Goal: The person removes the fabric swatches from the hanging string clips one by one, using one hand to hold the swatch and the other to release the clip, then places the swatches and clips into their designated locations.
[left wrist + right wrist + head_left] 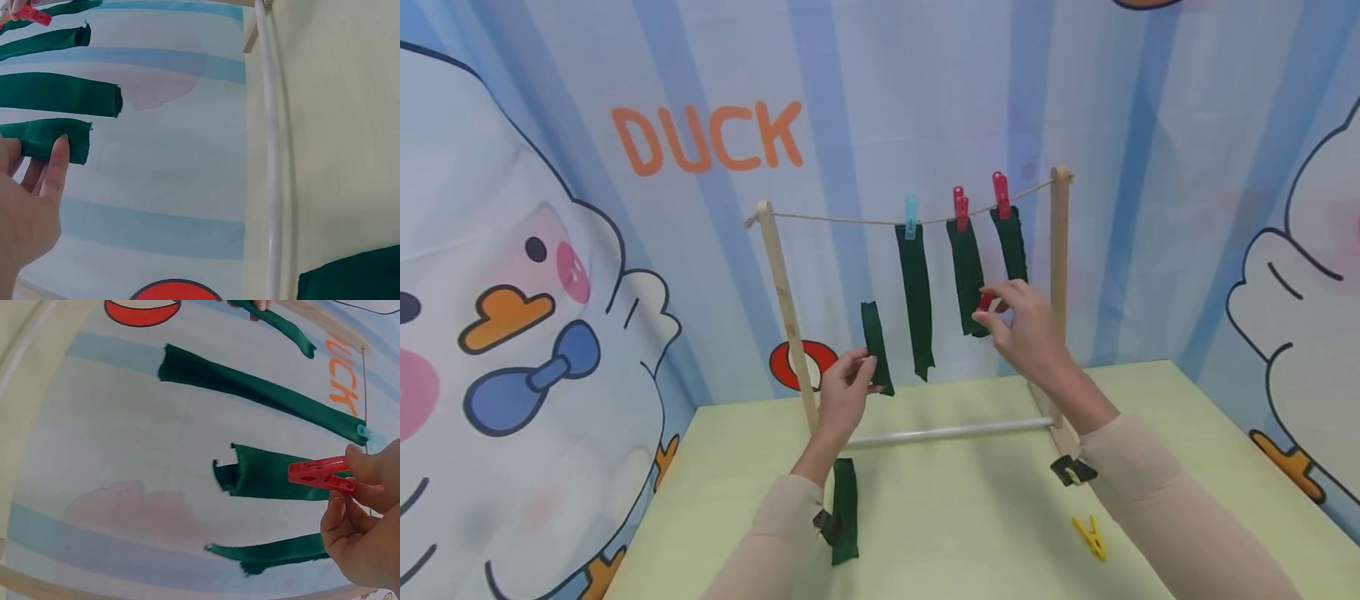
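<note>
My left hand (842,392) pinches a dark green cloth strip (874,337) near its lower end, and the strip stands up below the rope (835,218). In the left wrist view the thumb presses on that strip (47,134). Between the thumb and fingers of my right hand (1030,329) is a red clothespin (319,474), in front of a hanging strip. Three green strips hang from the rope: one (915,300) under a light blue clothespin (911,218), the others (966,271) (1011,246) under red clothespins (1002,196).
Wooden posts (1059,250) hold the rope at both ends, with a white rod (955,432) low between them. Another green strip (846,517) lies on the pale yellow table (940,517) by my left forearm. A yellow clothespin (1091,538) lies near my right sleeve.
</note>
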The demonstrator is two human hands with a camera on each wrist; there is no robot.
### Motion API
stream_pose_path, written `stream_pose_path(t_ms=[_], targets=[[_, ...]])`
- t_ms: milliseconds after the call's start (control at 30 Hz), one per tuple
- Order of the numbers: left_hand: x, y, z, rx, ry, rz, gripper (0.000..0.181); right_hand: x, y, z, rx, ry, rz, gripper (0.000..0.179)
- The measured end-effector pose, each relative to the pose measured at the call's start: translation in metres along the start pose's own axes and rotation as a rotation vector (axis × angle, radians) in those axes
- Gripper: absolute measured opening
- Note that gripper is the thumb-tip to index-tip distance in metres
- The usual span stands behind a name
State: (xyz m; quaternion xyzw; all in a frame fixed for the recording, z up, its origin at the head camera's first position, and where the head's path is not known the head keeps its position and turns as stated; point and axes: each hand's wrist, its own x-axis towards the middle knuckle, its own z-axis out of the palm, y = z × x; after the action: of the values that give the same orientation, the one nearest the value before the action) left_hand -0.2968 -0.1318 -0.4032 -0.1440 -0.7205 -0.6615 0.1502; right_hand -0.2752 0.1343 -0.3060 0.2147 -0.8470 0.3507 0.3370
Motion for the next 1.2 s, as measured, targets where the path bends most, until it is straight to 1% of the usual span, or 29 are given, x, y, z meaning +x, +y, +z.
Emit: stream_pose_path(t_ms=[67, 200, 333, 433, 533, 700, 833, 967, 1067, 1200], targets=[[-0.003, -0.004, -0.001, -0.001, 0.009, -0.003, 0.031, -0.006, 0.007, -0.001, -0.006, -0.004, 0.0, 0.031], [-0.005, -0.01, -0.002, -0.005, 0.027, 0.001, 0.032, -0.019, 0.017, -0.004, -0.028, -0.027, 0.028, 0.034], [-0.008, -0.013, -0.003, 0.0, 0.02, -0.014, 0.033, -0.033, 0.026, -0.007, -0.041, -0.049, 0.059, 0.029], [-0.013, -0.017, -0.002, 0.007, 0.014, -0.034, 0.031, -0.044, 0.034, -0.009, -0.048, -0.06, 0.068, 0.025], [-0.018, -0.023, -0.001, 0.026, 0.011, -0.045, 0.029, -0.055, 0.041, -0.012, -0.054, -0.076, 0.089, 0.025], [-0.024, -0.03, -0.001, 0.06, 0.021, -0.052, 0.026, -0.069, 0.05, -0.015, -0.059, -0.14, 0.178, 0.026], [-0.029, -0.037, 0.0, 0.057, 0.023, -0.055, 0.024, -0.08, 0.057, -0.019, -0.075, -0.201, 0.214, 0.022], [-0.035, -0.045, -0.001, 0.059, 0.012, -0.081, 0.025, -0.091, 0.065, -0.022, -0.086, -0.264, 0.267, 0.018], [-0.039, -0.049, -0.002, 0.065, 0.01, -0.111, 0.026, -0.099, 0.07, -0.022, -0.089, -0.278, 0.28, 0.016], [-0.044, -0.052, -0.004, 0.078, 0.018, -0.128, 0.024, -0.109, 0.073, -0.024, -0.093, -0.292, 0.281, 0.012]])
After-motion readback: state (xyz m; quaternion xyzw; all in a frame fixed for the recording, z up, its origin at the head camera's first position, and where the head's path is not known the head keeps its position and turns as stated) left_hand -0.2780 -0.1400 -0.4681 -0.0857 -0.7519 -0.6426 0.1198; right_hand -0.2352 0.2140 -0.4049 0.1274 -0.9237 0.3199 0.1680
